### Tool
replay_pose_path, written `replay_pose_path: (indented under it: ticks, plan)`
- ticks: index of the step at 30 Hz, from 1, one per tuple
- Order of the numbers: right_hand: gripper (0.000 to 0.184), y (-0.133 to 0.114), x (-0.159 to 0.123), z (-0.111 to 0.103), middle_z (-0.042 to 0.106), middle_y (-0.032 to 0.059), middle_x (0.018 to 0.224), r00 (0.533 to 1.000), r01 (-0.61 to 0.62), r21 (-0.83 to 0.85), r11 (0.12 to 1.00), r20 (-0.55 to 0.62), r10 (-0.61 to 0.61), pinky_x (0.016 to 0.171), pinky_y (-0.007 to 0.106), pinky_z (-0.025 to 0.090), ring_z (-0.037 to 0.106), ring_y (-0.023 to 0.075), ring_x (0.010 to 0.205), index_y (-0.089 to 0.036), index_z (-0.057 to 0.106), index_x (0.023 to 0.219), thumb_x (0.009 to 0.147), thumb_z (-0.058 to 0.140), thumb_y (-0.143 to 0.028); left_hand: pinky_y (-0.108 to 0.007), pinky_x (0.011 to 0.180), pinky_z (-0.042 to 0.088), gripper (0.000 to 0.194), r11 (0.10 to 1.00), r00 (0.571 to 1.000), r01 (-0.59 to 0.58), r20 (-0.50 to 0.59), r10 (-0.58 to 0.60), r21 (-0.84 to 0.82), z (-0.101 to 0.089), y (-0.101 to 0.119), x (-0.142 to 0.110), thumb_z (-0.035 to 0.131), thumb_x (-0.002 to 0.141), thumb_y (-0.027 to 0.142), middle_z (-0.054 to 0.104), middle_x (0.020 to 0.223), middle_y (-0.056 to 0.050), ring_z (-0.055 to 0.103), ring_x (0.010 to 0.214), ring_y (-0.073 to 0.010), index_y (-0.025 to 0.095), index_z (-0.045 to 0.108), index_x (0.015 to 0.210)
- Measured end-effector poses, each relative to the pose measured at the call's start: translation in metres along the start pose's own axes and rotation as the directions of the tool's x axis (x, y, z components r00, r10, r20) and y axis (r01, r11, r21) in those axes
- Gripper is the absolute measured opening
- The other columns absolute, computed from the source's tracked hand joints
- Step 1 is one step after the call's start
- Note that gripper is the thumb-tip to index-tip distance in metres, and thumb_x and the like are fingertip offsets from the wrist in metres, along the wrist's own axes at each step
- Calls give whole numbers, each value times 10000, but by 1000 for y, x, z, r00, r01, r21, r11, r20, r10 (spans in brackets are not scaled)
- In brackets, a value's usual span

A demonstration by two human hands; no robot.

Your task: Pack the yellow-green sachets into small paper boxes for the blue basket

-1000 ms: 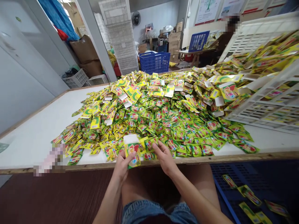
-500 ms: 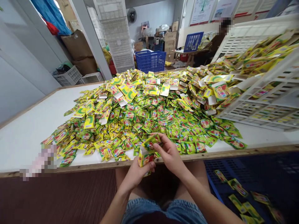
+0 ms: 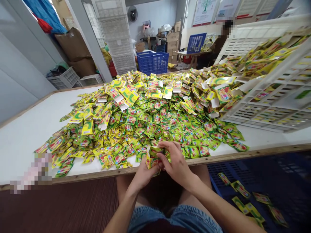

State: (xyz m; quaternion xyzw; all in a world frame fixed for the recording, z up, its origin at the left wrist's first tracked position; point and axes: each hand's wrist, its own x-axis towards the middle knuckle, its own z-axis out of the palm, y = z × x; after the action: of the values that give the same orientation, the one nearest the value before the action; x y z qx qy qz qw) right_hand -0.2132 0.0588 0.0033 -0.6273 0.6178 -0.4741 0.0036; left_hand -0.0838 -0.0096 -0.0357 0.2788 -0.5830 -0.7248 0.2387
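A small printed carton point(image 3: 151, 161) is gripped low down by the left hand point(image 3: 143, 174), near the wooden front edge point(image 3: 104, 177) of the worktop point(image 3: 29, 119). At its upper end, a green sachet point(image 3: 155, 150) is pinched between the thumb and fingers of the right hand point(image 3: 178, 163); how much of it is inside cannot be told. Loose sachets point(image 3: 175, 127) are heaped just beyond, with empty-looking cartons point(image 3: 87, 127) lying over them.

The thin card could be creased or buckled if it is squeezed too hard by the left hand, and a corner of the sachet could be caught on the carton's rim if it is held askew. With a slack pinch, the sachet could be dropped over the edge. Sachets close to that edge could be knocked off by a forearm.
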Motion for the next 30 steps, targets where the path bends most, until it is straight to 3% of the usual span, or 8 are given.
replay_pose_path:
  ticks: [4,9,13,17,20,23,26,30]
  plan:
    - [144,6,-3,-3,606,74,1002,998,-49,-79,996,-53,45,890,408,350,507,236,1005,-214,607,983,884,504,-202,-252,632,444,376,998,999,-46,0,46,51,1,-12,20,734,677,447,643,746,-37,568,676,-170,128,648,857]
    - [54,15,-13,-4,495,91,1235,991,-83,-149,985,87,96,941,478,324,386,311,1178,-217,633,845,832,597,-254,-328,821,454,425,984,985,-164,68,159,75,-3,-17,38,748,672,407,661,969,-86,598,888,-239,156,629,993]
    - [194,31,-30,14,572,80,1078,983,-182,81,980,51,178,887,402,418,517,223,1035,-225,529,1064,884,489,-165,-308,800,466,412,981,984,-175,50,171,82,-4,-18,37,738,708,340,651,992,-74,609,908,-225,180,561,1043]
    - [219,42,-41,31,590,61,990,954,-237,235,943,-129,272,825,338,468,569,197,946,-224,483,1081,870,545,-216,-292,809,462,553,951,937,-302,-164,308,63,-6,-28,25,698,762,247,594,1092,-63,597,962,-198,249,372,1207]
    - [173,43,-39,32,618,52,977,981,-159,205,966,-79,178,849,346,454,571,199,960,-234,542,1050,880,536,-204,-300,842,441,299,896,877,-387,-212,431,219,-10,-30,17,633,813,230,585,1063,-63,575,981,-200,234,516,1089]
    - [187,41,-33,27,633,59,973,994,-108,202,973,4,110,846,353,457,574,202,965,-235,592,1041,907,472,-184,-302,822,435,68,862,887,-372,-143,440,343,-14,-23,16,614,824,245,619,910,-60,579,899,-209,199,646,863]
    - [181,38,-28,25,632,71,976,990,-139,238,961,5,142,832,345,470,586,205,961,-225,617,1000,913,458,-209,-316,868,426,106,882,896,-362,-148,419,302,-14,-13,19,608,828,272,636,946,-77,578,950,-226,188,671,844]
    - [260,36,-25,24,639,59,1000,969,-216,316,924,-44,241,814,322,489,612,182,918,-237,538,1155,899,502,-219,-287,813,460,254,932,905,-346,-224,362,111,-10,-8,20,610,836,262,634,956,-51,600,902,-188,227,589,1087]
